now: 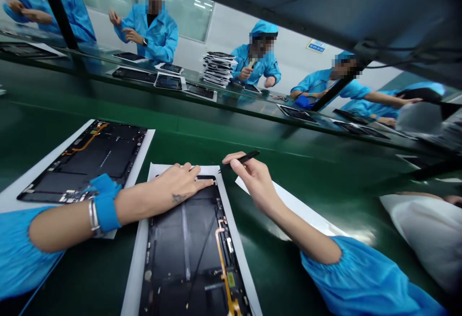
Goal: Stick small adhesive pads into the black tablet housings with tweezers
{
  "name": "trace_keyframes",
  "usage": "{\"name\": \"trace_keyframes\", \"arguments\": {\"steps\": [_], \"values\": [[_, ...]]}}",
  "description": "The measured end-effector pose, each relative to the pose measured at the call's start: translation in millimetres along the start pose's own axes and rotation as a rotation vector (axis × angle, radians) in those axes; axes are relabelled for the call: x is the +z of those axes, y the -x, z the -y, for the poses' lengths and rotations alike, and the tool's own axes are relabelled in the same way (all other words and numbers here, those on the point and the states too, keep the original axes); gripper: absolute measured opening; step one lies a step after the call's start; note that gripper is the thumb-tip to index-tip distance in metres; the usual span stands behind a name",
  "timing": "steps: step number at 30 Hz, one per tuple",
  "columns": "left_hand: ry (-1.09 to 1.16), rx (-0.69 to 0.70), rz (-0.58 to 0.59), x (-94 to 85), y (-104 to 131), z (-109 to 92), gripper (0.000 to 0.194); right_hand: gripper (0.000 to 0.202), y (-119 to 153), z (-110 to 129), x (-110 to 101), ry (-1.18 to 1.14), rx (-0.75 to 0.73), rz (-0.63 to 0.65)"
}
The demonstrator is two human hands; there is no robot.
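Observation:
My left hand (pixel 180 181) lies across the top end of a black tablet housing (pixel 202 234), its fingers spread and the index finger reaching to the top right corner. A blue wrist strap (pixel 107 205) is around my left wrist. My right hand (pixel 254 181) grips a pair of black tweezers (pixel 240 161), their tips pointing left, close to that corner. Whether the tips touch anything cannot be made out. Inside the housing run an orange flex cable (pixel 221 248) and a thin black wire. White paper (pixel 133 277) lies under the housing.
A second open tablet housing (pixel 104 155) rests on white paper to the left. Another white sheet (pixel 296 205) lies beneath my right forearm. Across the green table (pixel 187 138), co-workers in blue sit behind a raised shelf bearing housings and a tall stack (pixel 218 69). A white bag-like shape (pixel 422 229) is at right.

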State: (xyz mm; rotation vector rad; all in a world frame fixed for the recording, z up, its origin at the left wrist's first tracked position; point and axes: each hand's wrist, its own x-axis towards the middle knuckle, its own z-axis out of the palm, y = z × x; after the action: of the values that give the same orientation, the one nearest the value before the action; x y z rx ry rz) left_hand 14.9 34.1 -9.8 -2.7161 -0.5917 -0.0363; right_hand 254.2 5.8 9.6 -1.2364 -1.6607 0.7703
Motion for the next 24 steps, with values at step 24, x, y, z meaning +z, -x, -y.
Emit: {"name": "trace_keyframes", "arguments": {"steps": [24], "values": [[0.289,-0.085,-0.298,12.3,28.5,-3.2,0.037,0.015,-46.3,29.8,45.3,1.005,-0.397,0.976]]}}
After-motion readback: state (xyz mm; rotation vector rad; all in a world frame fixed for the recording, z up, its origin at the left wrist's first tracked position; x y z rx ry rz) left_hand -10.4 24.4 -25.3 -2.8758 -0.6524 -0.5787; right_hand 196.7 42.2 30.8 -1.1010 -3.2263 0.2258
